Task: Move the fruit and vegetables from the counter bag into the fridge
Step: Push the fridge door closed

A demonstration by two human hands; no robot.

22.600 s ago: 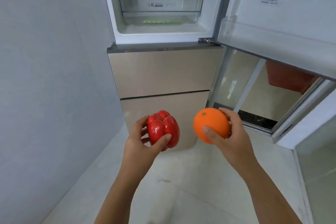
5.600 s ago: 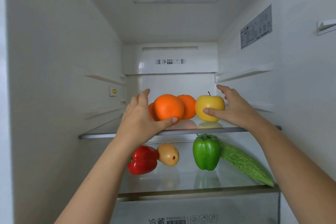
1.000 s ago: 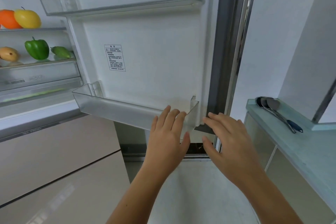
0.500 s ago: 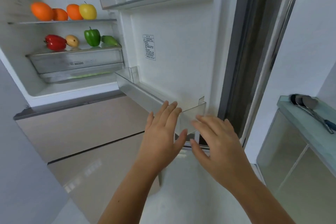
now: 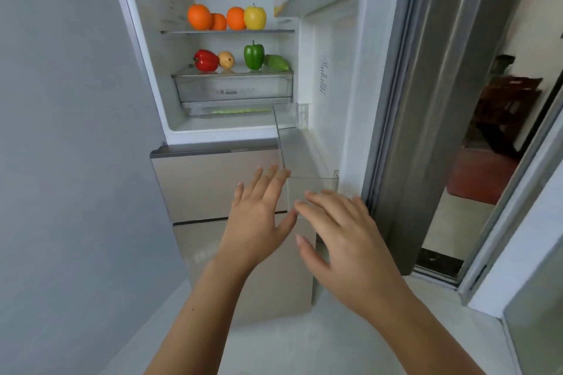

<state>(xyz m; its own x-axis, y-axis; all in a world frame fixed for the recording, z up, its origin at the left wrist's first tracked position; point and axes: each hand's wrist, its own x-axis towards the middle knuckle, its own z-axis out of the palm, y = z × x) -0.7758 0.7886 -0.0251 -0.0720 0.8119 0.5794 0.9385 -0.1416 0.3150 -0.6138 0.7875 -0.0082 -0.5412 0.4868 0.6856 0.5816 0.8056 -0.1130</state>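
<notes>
The fridge (image 5: 146,49) stands open ahead. On its upper glass shelf sit three oranges (image 5: 199,17) and a yellow apple (image 5: 255,18). One shelf down lie a red pepper (image 5: 206,60), a tan round fruit (image 5: 226,60), a green pepper (image 5: 253,55) and a green gourd (image 5: 276,62). My left hand (image 5: 259,219) and my right hand (image 5: 341,234) are both flat and empty, fingers spread, at the outer end of the clear lower bin (image 5: 313,184) on the fridge door (image 5: 350,70). The counter bag is out of view.
A grey wall (image 5: 67,131) runs close along the left. Beige lower fridge drawers (image 5: 213,183) sit under the open compartment. A sliding door frame (image 5: 432,100) rises on the right, with dark furniture (image 5: 505,106) beyond it. The floor is pale tile.
The fridge door has swung further towards the fridge, seen now nearly edge-on. Both hands stayed at its lower bin. My view has turned left, and the counter at right is gone from sight.
</notes>
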